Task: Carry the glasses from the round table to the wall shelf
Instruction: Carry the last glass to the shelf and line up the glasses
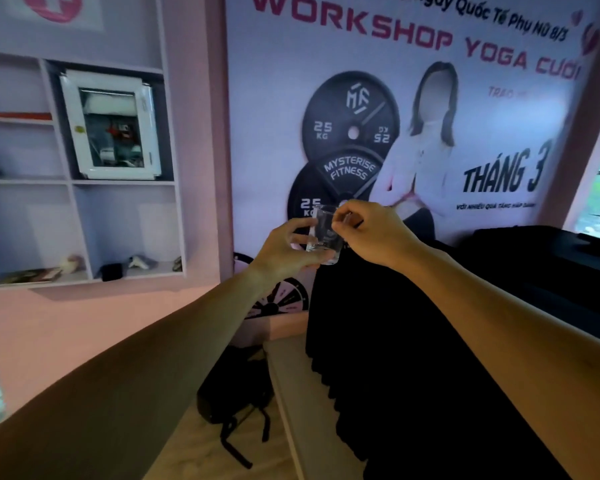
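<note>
A clear drinking glass [324, 237] is held upright in mid-air in front of the banner. My left hand [284, 251] grips its body from the left, fingers curled round it. My right hand [371, 233] pinches the rim from the right with thumb and fingertips. The wall shelf [71, 183], pale lilac with several open compartments, is on the wall at the left, well apart from the glass. The round table is not in view.
A white cabinet with a glass door [111, 126] fills one shelf compartment; small items lie on the bottom shelf [84, 275]. A black-draped table [465, 306] stands at the right below a large workshop banner [395, 98]. A black bag [236, 396] lies on the floor.
</note>
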Demonstrator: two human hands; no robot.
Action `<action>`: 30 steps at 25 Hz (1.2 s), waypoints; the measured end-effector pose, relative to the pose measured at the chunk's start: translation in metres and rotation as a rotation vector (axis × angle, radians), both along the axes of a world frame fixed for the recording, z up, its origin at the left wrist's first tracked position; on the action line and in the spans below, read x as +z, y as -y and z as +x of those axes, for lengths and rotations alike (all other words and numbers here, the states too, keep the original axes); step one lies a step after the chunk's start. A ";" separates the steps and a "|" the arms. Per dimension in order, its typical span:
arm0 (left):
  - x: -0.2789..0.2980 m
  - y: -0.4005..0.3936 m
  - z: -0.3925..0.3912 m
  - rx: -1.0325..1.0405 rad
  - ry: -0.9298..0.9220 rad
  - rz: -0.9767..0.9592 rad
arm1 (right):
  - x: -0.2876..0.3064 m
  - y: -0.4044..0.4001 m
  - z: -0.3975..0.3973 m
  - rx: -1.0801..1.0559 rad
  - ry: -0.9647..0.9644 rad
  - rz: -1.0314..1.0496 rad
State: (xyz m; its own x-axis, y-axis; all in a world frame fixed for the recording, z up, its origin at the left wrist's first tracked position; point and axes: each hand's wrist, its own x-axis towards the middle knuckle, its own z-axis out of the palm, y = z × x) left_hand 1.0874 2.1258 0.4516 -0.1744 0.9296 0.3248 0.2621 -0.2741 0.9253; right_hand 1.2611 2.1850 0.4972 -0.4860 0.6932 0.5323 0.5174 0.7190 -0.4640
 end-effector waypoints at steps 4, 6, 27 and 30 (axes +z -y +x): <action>-0.010 -0.076 -0.067 0.085 0.012 -0.001 | -0.009 -0.089 -0.069 0.084 -0.003 -0.007; -0.013 -0.109 -0.097 0.133 0.010 -0.007 | -0.010 -0.130 -0.104 0.146 0.004 -0.022; -0.019 -0.162 -0.590 0.759 0.025 -0.005 | -0.013 -0.260 -0.669 0.772 0.058 0.023; -0.017 -0.163 -0.651 0.798 0.008 0.004 | -0.011 -0.265 -0.736 0.809 0.025 0.036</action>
